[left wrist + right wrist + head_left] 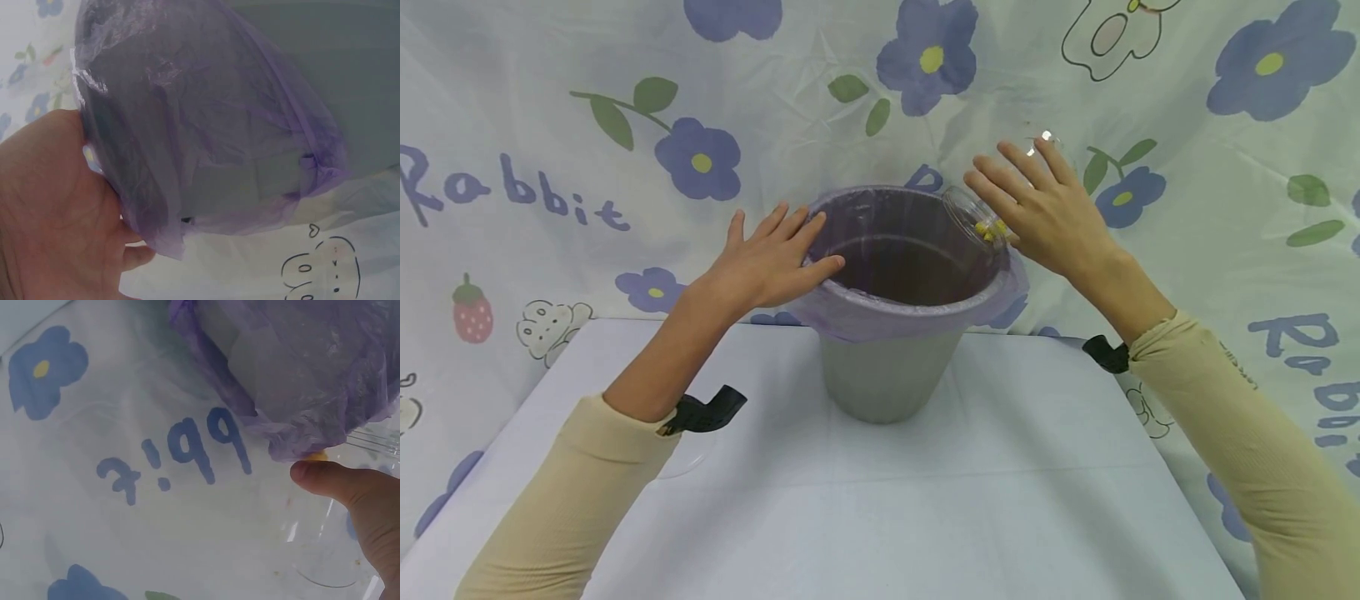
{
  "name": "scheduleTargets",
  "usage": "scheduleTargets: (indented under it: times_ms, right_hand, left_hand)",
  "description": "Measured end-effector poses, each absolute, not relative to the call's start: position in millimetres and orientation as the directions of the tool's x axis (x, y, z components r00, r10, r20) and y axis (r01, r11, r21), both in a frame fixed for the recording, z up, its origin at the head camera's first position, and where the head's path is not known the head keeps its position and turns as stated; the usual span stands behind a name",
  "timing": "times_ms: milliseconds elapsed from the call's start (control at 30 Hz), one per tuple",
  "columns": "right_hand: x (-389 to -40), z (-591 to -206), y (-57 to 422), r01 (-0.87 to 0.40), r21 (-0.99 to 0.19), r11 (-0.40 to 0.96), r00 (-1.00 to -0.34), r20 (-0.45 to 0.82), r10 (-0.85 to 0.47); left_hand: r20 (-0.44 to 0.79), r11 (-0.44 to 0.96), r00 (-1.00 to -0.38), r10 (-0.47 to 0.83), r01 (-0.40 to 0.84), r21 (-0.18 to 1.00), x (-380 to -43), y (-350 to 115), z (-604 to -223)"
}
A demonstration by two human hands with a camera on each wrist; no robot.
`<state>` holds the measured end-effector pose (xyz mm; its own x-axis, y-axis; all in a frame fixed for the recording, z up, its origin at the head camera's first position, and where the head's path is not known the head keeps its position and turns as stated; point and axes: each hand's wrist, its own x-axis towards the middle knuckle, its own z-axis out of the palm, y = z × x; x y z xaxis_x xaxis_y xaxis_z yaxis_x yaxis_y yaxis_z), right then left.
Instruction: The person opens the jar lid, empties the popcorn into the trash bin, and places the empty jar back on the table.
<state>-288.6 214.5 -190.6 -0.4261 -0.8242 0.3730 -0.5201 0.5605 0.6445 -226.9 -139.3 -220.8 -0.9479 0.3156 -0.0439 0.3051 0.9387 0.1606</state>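
Observation:
A grey-green trash bin (pixel 883 375) stands upright, lined with a thin purple bag (pixel 1000 302) folded over its rim. My left hand (pixel 760 260) rests on the bin's left rim with fingers spread, the thumb over the edge; the left wrist view shows its palm against the bag. My right hand (pixel 1052 212) holds a clear round container (pixel 957 208), tipped with its mouth toward the bin's opening at the right rim. Small yellow pieces (pixel 991 230) lie near that mouth. In the right wrist view my thumb (pixel 325 480) is at the container beside the bag.
A white cloth covers the table (pixel 880 525). A clear round-edged item (pixel 688 468) lies on it beside my left forearm, partly hidden by the sleeve. Behind the bin hangs a white curtain (pixel 820 133) with blue flowers and lettering. Black wrist mounts (pixel 711 410) sit on both sleeves.

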Motion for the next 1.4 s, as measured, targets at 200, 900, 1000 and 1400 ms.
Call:
scheduleTargets:
  times_ms: [200, 900, 1000, 1400]
  right_hand:
    - [-289.9, -193.4, 213.7, -0.474, 0.729, 0.494, -0.328, 0.375, -0.867]
    - [-287.4, -195.2, 206.7, -0.355, 0.873, 0.335, -0.336, 0.215, -0.917]
    - [-288.5, -197.7, 207.2, -0.42, 0.809, 0.412, -0.318, 0.294, -0.901]
    - [-291.1, -204.7, 216.7, -0.684, 0.135, 0.717, -0.431, 0.718, -0.547]
  left_hand:
    - [-0.044, 0.939, -0.948, 0.316, 0.306, 0.158, -226.9, -139.3, -220.7]
    - [-0.043, 0.939, -0.948, 0.317, 0.307, 0.156, -226.7, -140.2, -220.8]
    - [-0.042, 0.939, -0.947, 0.318, 0.308, 0.156, -226.7, -140.1, -220.6]
    - [-0.037, 0.936, -0.947, 0.32, 0.31, 0.169, -226.8, -140.1, -221.2]
